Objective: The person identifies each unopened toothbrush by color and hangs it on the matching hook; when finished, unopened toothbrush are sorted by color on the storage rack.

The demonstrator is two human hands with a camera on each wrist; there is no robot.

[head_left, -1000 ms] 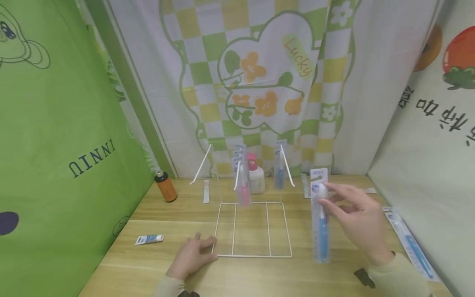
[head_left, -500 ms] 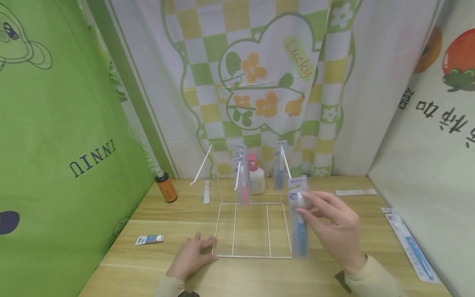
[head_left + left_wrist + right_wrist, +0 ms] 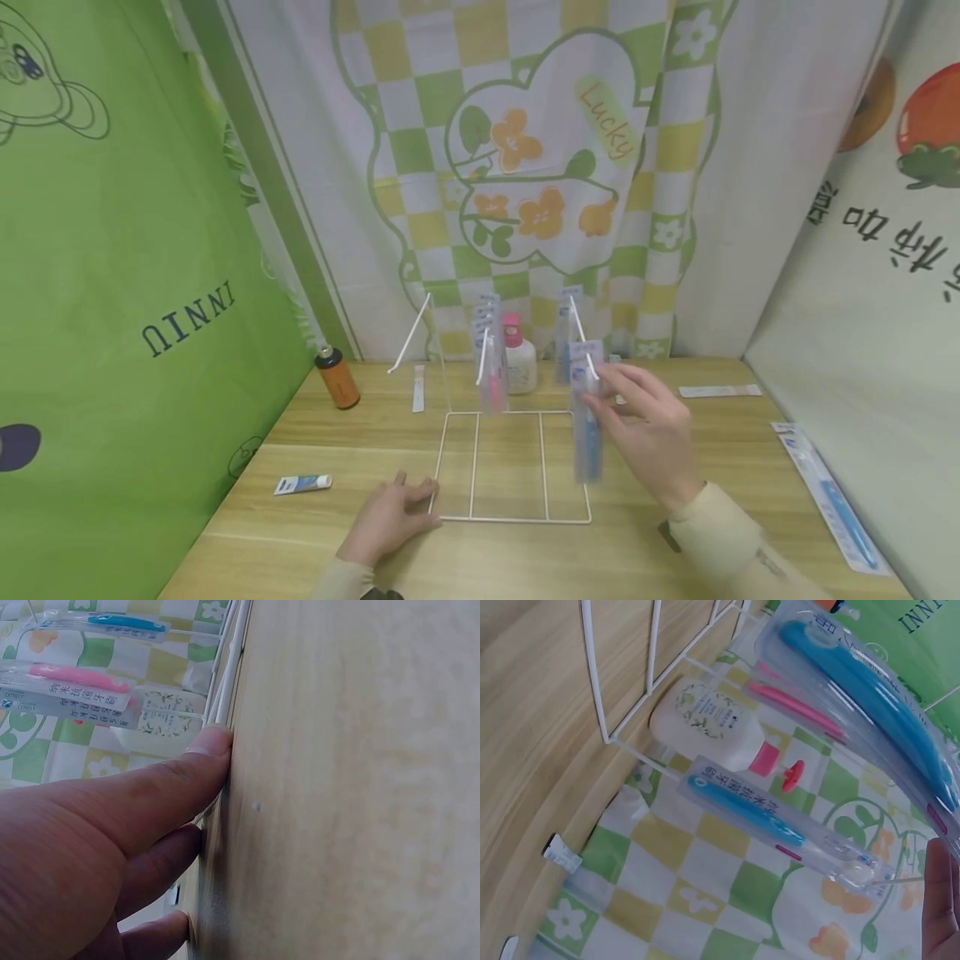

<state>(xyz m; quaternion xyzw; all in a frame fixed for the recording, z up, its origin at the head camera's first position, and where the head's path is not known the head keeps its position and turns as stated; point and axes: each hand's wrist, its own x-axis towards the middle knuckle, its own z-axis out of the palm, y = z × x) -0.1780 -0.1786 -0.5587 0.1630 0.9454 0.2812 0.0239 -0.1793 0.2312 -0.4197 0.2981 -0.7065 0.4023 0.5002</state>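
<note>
My right hand pinches a packaged blue toothbrush near its top, upright, with the card's upper end right at the tip of the rack's right hook. Another packaged blue toothbrush hangs farther back on that hook. Several packs, a pink toothbrush in front, hang on the middle hook; the left hook holds nothing. My left hand rests at the front left corner of the white wire rack, its thumb extended against the wire.
Behind the rack stands a white pump bottle with a pink top. An amber bottle and a small tube are at left. At right lie a packaged blue toothbrush and a narrow sachet; another narrow sachet lies back left.
My right hand has carried the packaged toothbrush leftward and slightly up, from right of the rack to the right hook's tip. My left hand has stayed at the rack's corner.
</note>
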